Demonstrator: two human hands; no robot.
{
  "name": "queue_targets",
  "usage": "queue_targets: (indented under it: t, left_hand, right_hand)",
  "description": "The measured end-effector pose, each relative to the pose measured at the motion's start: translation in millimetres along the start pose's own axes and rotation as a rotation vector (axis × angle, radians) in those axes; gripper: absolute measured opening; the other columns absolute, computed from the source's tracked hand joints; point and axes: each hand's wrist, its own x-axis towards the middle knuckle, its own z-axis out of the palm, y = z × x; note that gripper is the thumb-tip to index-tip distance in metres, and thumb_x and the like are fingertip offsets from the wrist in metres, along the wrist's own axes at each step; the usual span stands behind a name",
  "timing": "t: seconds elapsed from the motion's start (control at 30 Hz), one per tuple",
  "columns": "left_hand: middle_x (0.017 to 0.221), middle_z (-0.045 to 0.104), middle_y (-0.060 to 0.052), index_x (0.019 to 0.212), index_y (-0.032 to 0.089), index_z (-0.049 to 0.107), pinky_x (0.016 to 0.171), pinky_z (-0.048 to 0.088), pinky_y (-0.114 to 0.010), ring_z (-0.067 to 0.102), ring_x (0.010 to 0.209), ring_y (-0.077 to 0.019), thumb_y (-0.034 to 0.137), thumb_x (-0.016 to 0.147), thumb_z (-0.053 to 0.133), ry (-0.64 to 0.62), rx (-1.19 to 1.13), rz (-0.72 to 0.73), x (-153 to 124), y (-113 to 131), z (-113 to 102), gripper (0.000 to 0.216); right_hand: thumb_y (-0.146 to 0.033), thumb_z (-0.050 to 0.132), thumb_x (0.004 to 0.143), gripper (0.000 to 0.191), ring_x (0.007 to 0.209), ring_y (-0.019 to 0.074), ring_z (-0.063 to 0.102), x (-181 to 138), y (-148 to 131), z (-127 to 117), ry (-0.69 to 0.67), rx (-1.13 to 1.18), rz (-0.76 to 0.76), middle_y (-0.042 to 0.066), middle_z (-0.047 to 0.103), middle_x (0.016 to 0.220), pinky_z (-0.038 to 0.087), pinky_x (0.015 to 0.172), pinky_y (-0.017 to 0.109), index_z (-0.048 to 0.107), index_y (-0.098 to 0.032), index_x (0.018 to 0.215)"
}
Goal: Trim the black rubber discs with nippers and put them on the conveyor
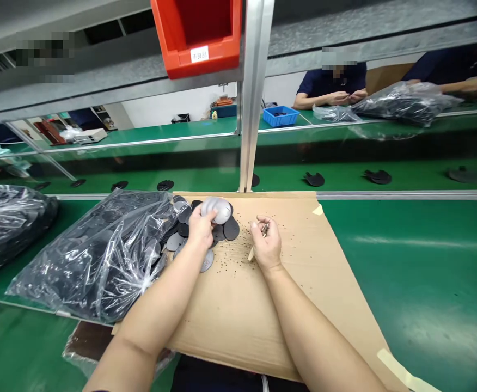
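Plastic bag point(95, 261), clear and creased, on the green table point(418, 256), left of a cardboard sheet point(238, 321); packed with dark flat discs, film gathered to a knot near its lower right. Second clear bag point(12, 226) farther left, also full of dark things, too blurred to tell apart.

Loose discs point(231, 228), black and grey, overlapping in a pile on the cardboard at the bag's right end. Left hand point(201, 231) above this pile: thumb and fingers closed on a shiny grey disc point(221, 211), thumb across its face. Right hand point(268, 247) over the cardboard, well apart from the left: fingers curled inward, partly closed around small brownish bits point(265, 230); cannot tell how many. Dark specks point(232, 261) scattered between the hands and around.

Red bin point(175, 66) overhead, white label on its front; inside only partly visible. Blue basket point(281, 121) across the way holds dark pieces. Near it, a co-worker's hands point(348, 97), held together; large clear bag point(410, 103) beside them, dark contents. Black pieces point(314, 179) spaced along the green strip behind the cardboard.
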Motion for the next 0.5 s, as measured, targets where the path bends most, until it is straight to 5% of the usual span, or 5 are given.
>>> queue_targets:
  t: [0.1, 0.2, 0.3, 0.5]
  left_hand:
    - [0.111, 0.066, -0.009, 0.116, 0.017, 0.063, 0.097, 0.046, -0.040, 0.062, 0.103, -0.0234, 0.017, 0.076, 0.065, 0.126, 0.396, 0.327, 48.7, 18.3, 6.3, 0.040]
    - [0.131, 0.055, -0.014, 0.116, 0.015, 0.065, 0.108, 0.036, -0.038, 0.052, 0.122, -0.0267, 0.014, 0.078, 0.061, 0.114, 0.834, 0.552, 93.8, 38.2, 12.2, 0.038]
    - [0.143, 0.044, -0.018, 0.121, 0.012, 0.063, 0.112, 0.031, -0.038, 0.044, 0.131, -0.0300, 0.012, 0.071, 0.069, -0.005, 1.043, 0.567, 124.1, 43.9, 25.5, 0.051]
    - [0.111, 0.068, -0.017, 0.109, 0.013, 0.068, 0.097, 0.042, -0.040, 0.060, 0.108, -0.0304, 0.025, 0.073, 0.070, -0.203, 1.193, 0.413, 155.8, 3.0, 78.0, 0.038]
  right_hand:
    - [-0.042, 0.058, 0.086, 0.030, 0.066, 0.0138, 0.050, -0.2, 4.1, 0.4, 0.027, 0.051, 0.007, -0.001, 0.049, 0.074, 0.045, 0.067, 0.030, 0.055, -0.017, 0.102]
    - [-0.041, 0.058, 0.086, 0.027, 0.065, 0.0135, 0.051, -3.5, 3.6, 2.8, 0.020, 0.047, -0.007, -0.001, 0.052, 0.073, 0.045, 0.065, 0.029, 0.057, -0.017, 0.098]
    - [-0.038, 0.059, 0.085, 0.024, 0.066, 0.0141, 0.053, -5.4, 2.7, 6.7, 0.019, 0.014, -0.026, 0.001, 0.056, 0.075, 0.046, 0.066, 0.029, 0.058, -0.017, 0.096]
    - [-0.036, 0.060, 0.082, 0.020, 0.078, 0.0187, 0.058, -4.6, 0.1, 13.9, 0.078, -0.118, -0.080, 0.006, 0.061, 0.083, 0.047, 0.073, 0.033, 0.059, -0.018, 0.092]
